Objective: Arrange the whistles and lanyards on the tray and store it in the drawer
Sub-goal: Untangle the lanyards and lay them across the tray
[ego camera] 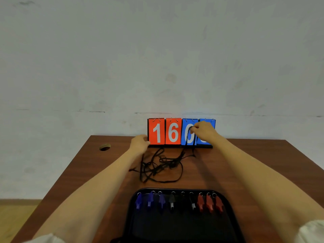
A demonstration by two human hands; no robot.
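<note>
Tray (132, 200): black, rounded corners, flat on the table at near centre; near edge cut off by the frame.
Whistles: nine in one row along the tray's far edge, ring ends far, mouthpieces near.
Blue whistles (149, 200): three, left.
Black whistles (172, 201): three, middle.
Red whistles (209, 203): three, right.
Lanyards (163, 166): black cords, tangled heap on the table just beyond the tray.
Lifted strand (188, 137): pulled up from the heap, pinched by right hand (203, 131).
Left strand (142, 156): runs up under left hand (140, 143); grip unclear.
</note>
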